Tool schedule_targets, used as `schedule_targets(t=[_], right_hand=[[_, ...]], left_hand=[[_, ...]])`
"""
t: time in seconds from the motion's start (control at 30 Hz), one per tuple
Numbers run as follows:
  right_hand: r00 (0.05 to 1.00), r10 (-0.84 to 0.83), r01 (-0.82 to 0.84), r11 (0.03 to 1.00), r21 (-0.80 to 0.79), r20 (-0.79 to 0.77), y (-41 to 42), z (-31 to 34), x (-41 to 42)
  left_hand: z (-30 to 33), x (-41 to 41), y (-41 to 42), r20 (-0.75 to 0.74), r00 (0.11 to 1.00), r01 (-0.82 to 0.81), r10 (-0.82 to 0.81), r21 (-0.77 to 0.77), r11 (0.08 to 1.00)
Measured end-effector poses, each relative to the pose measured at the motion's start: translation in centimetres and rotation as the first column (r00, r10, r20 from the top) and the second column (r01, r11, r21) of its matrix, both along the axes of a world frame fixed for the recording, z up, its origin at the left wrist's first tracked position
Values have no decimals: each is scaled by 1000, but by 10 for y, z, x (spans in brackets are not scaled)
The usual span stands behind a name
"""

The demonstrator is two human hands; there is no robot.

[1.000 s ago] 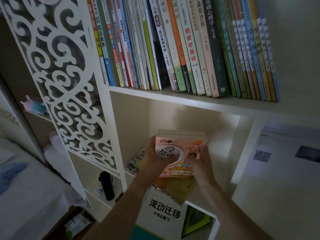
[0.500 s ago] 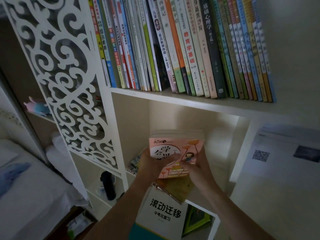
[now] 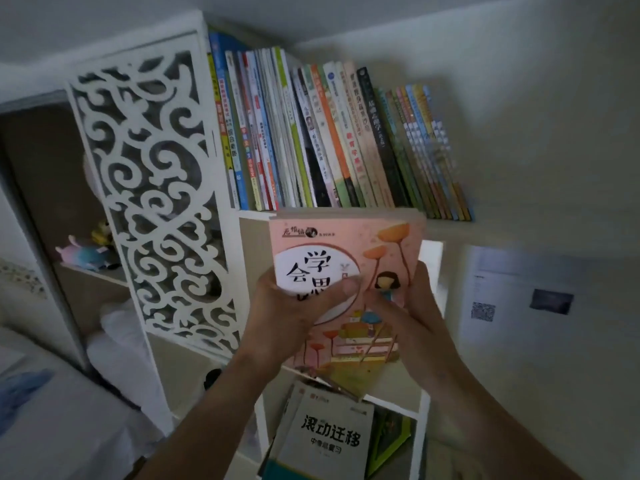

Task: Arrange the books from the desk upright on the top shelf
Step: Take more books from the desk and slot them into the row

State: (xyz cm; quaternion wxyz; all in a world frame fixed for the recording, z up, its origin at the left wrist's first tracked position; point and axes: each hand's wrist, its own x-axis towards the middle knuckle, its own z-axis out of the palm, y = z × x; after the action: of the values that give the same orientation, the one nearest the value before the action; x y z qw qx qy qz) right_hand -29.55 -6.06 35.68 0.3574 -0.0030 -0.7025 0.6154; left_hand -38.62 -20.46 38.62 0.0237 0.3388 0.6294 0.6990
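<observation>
Fingers of left hand (image 3: 294,306) and right hand (image 3: 412,313) grasping the pink book (image 3: 349,271) stack, held just below the top shelf (image 3: 446,226). Step: lifting. Next: raise, insert upright beside the shelved books (image 3: 346,140).

You face a plain pale wall (image 3: 536,116) in dim light; a white fretwork panel (image 3: 152,202) stands at left.
</observation>
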Motion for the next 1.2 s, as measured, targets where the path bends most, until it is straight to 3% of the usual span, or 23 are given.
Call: schedule_targets(t=[0.13,0.2,0.3,0.4,0.5,0.57,0.7,0.77,0.87,0.97,1.1,1.17,1.2], right_hand=[[987,-47,50,999,11,-150,22,73,41],[983,-91,88,996,-23,-160,46,110,53],[977,-154,153,988,-17,-147,88,164,58],[964,-238,249,965,86,-120,129,205,54],[859,-512,484,797,361,-22,164,216,49],[768,-638,555,705,443,54,175,203,52],[877,-404,270,863,428,261,184,163,52],[907,-322,206,901,382,270,193,150,52],[932,-228,108,916,387,280,203,143,57],[922,-266,67,826,560,282,201,139,54],[906,-351,132,764,631,236,196,134,46],[908,-347,121,753,647,234,201,133,47],[906,-351,113,739,664,236,203,132,48]], left_hand=[[58,31,6,-185,970,158,-155,-2,987],[78,42,23,-204,946,267,-254,40,963],[107,50,71,-220,946,275,-239,149,950],[130,58,132,-228,962,214,-153,273,938],[137,63,188,-221,974,43,39,356,933],[130,59,219,-197,962,-111,188,349,930],[110,51,256,-217,921,-285,322,184,941],[106,54,259,-268,900,-332,345,92,939],[109,48,246,-485,812,-378,324,-14,926],[106,36,228,-741,625,-476,247,-111,872],[97,29,207,-866,418,-605,274,-40,795],[93,20,198,-928,324,-631,184,-67,773],[92,16,193,-936,322,-636,141,-103,765]])
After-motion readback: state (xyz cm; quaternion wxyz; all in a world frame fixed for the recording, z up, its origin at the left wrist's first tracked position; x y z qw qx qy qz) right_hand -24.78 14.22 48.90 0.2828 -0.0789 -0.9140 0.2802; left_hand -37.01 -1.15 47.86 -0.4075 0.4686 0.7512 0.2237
